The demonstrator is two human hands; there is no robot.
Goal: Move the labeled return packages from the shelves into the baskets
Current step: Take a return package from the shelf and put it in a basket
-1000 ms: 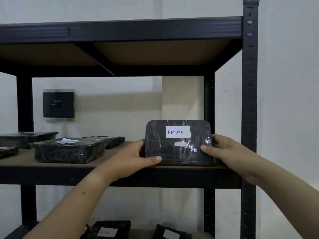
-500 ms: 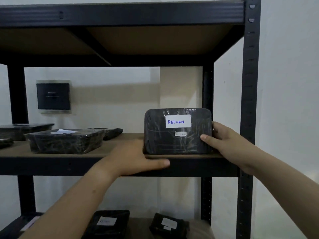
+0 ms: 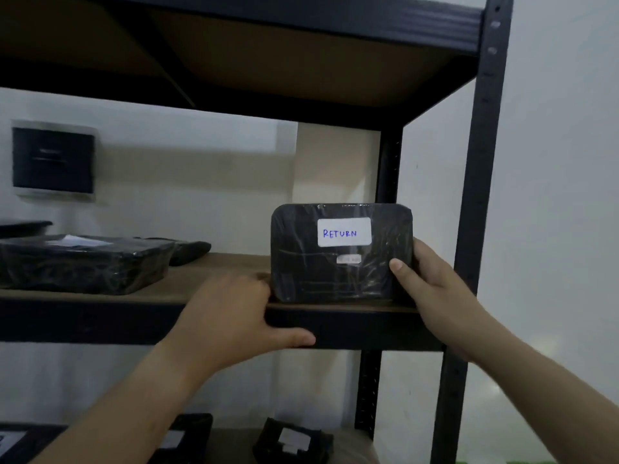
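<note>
- Left hand (image 3: pixel 234 316) dropped off package (image 3: pixel 335 279) to clasp shelf (image 3: pixel 100 319) edge, just beside it.
- Right hand (image 3: pixel 432 289) pinches package's right edge, thumb on front.

On the middle shelf (image 3: pixel 201 298), four black wrapped packages: one upright RETURN package (image 3: pixel 335 279), one flat package (image 3: pixel 83 266), one small package (image 3: pixel 191 251) behind it, one cut-off package (image 3: pixel 23 226) at the left edge. On the lower shelf (image 3: pixel 236 445), three labeled packages (image 3: pixel 294 440). Two hands: left hand (image 3: pixel 231 316), right hand (image 3: pixel 435 296). One dark wall box (image 3: pixel 53 160).
</note>
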